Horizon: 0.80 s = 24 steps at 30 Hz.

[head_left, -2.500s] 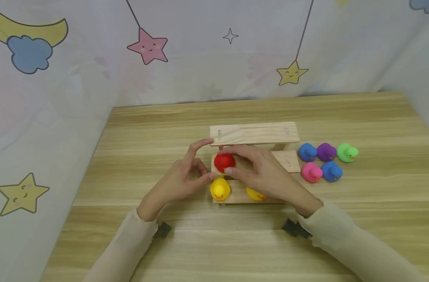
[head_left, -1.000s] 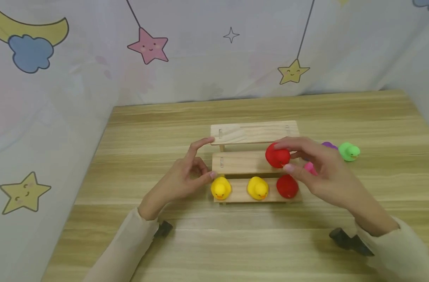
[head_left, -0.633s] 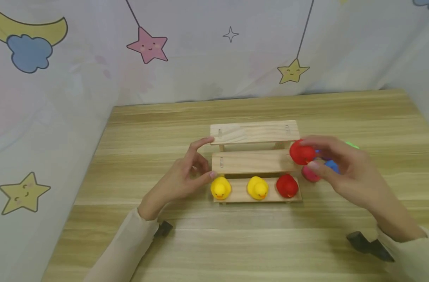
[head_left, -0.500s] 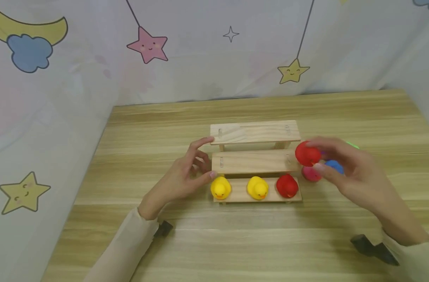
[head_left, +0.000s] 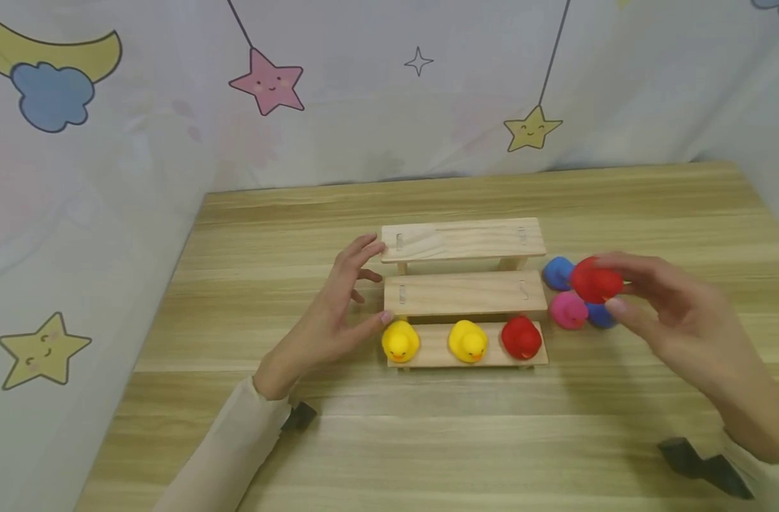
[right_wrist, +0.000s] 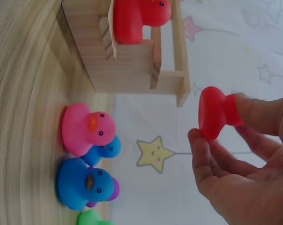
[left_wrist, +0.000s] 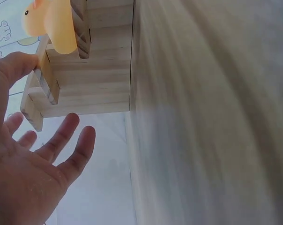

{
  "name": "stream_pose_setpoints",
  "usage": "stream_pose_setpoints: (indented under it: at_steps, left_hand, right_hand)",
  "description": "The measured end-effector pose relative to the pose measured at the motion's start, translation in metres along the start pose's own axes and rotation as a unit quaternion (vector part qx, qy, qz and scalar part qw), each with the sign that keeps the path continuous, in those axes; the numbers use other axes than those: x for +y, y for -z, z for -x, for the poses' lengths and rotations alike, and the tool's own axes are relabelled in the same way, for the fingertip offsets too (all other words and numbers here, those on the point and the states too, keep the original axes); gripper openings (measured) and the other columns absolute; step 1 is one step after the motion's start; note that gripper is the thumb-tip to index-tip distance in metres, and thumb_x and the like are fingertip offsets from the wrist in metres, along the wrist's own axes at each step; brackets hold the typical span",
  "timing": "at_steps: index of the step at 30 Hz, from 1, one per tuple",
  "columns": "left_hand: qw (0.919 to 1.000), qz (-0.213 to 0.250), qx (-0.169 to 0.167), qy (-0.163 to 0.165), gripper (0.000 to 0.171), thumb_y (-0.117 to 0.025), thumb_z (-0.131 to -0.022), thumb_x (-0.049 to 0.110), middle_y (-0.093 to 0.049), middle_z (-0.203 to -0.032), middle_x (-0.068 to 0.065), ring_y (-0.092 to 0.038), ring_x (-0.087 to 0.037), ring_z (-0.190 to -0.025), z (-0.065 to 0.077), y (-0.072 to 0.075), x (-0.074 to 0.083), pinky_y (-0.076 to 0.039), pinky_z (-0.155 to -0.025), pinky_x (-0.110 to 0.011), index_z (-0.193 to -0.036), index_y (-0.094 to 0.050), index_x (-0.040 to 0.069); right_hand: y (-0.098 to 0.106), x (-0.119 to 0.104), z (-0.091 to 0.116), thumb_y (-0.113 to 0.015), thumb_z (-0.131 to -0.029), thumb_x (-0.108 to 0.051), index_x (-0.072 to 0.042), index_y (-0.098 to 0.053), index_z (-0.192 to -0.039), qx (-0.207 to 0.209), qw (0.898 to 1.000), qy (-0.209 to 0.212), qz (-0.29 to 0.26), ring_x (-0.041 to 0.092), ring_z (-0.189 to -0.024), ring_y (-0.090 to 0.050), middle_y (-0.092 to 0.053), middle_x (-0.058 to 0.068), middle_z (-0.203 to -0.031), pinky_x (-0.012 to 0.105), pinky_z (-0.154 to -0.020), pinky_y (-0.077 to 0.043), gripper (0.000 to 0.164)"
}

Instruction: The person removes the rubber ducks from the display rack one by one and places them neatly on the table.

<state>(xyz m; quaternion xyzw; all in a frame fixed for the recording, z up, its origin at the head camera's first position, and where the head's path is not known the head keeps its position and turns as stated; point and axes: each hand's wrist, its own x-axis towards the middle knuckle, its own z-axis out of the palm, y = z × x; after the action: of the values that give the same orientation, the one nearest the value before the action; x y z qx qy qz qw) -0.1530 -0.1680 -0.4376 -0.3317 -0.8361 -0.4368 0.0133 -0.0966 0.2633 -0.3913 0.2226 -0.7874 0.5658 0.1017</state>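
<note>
Pinched between thumb and fingers of my right hand (head_left: 690, 320) is a red rubber duck (head_left: 595, 280), lifted above the loose ducks right of the stand. A three-step wooden stand (head_left: 462, 293) sits mid-table. Its lowest step bears a yellow duck (head_left: 400, 341) at the left, another yellow duck (head_left: 468, 341) in the middle and a second red duck (head_left: 521, 338) at the right. My left hand (head_left: 328, 313) is at the stand's left end, fingers spread. In the left wrist view its thumb (left_wrist: 20, 64) touches the end of the middle step.
Beside the stand's right end lie a pink duck (head_left: 568, 311), a blue duck (head_left: 558, 274) and another blue duck (head_left: 600, 315), partly covered. The right wrist view also shows a purple duck (right_wrist: 114, 188) and a green duck (right_wrist: 92, 218). A printed curtain (head_left: 363, 128) hangs behind the table.
My right hand has taken the red duck from the middle step and carried it rightward, over the loose ducks. The left fingers have lifted and spread slightly off the stand's upper step.
</note>
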Motion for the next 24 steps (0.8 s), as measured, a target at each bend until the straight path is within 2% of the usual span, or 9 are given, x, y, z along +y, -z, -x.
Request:
stream_pose_setpoints:
  at_steps: [3,6,12,15,21,24]
  left_hand:
    - [0.9998,0.002,-0.001,-0.021,0.09,-0.078,-0.095,0.007,-0.016,-0.18,-0.01,-0.064,-0.031,-0.127,0.0,0.0,0.0,-0.057,-0.085,-0.048,-0.169,-0.025,0.011]
    - [0.9994,0.004,-0.003,-0.035,0.089,-0.077,-0.096,0.005,-0.017,-0.18,-0.011,-0.065,-0.03,-0.126,-0.001,0.0,0.001,-0.058,-0.085,-0.049,-0.168,-0.026,0.008]
    - [0.9996,0.01,-0.007,-0.024,0.089,-0.077,-0.096,0.006,-0.017,-0.181,-0.007,-0.068,-0.028,-0.122,0.0,0.001,0.003,-0.059,-0.085,-0.049,-0.169,-0.026,0.013]
    - [0.9997,0.01,-0.007,-0.022,0.089,-0.077,-0.096,0.006,-0.018,-0.181,-0.007,-0.069,-0.028,-0.119,0.0,0.002,0.003,-0.059,-0.084,-0.05,-0.169,-0.027,0.013]
    - [0.9997,0.008,-0.005,-0.021,0.088,-0.078,-0.096,0.005,-0.019,-0.18,-0.008,-0.07,-0.026,-0.113,-0.001,0.002,0.004,-0.059,-0.082,-0.049,-0.168,-0.028,0.011]
    - [0.9998,0.008,-0.005,-0.019,0.088,-0.078,-0.095,0.004,-0.019,-0.18,-0.008,-0.072,-0.025,-0.109,-0.001,0.002,0.004,-0.059,-0.081,-0.048,-0.168,-0.028,0.011]
  right_hand:
    - [0.002,0.002,0.002,-0.064,-0.088,0.029,0.017,-0.061,-0.136,0.012,1.0,-0.009,-0.003,0.008,-0.125,-0.07,-0.075,0.001,-0.136,0.013,-0.109,-0.051,0.049]
    - [0.005,0.008,0.006,-0.063,-0.089,0.029,0.019,-0.06,-0.137,0.017,1.0,0.008,0.006,0.007,-0.126,-0.07,-0.075,0.001,-0.138,0.011,-0.109,-0.05,0.049]
    - [0.015,0.02,0.014,-0.061,-0.089,0.03,0.02,-0.06,-0.136,0.037,0.999,0.001,-0.019,0.006,-0.125,-0.07,-0.075,0.001,-0.135,0.009,-0.107,-0.05,0.048]
    - [0.019,0.023,0.017,-0.06,-0.089,0.03,0.021,-0.06,-0.135,0.048,0.999,-0.017,-0.019,0.006,-0.121,-0.071,-0.077,-0.001,-0.131,0.009,-0.103,-0.052,0.047]
    - [0.03,0.028,0.025,-0.063,-0.092,0.025,0.015,-0.062,-0.137,0.066,0.993,-0.083,0.055,-0.001,-0.116,-0.071,-0.076,-0.01,-0.127,0.006,-0.093,-0.054,0.046]
    - [0.037,0.035,0.029,-0.065,-0.095,0.019,0.008,-0.063,-0.14,0.075,0.985,-0.126,0.086,-0.007,-0.114,-0.07,-0.074,-0.017,-0.126,0.004,-0.089,-0.053,0.046]
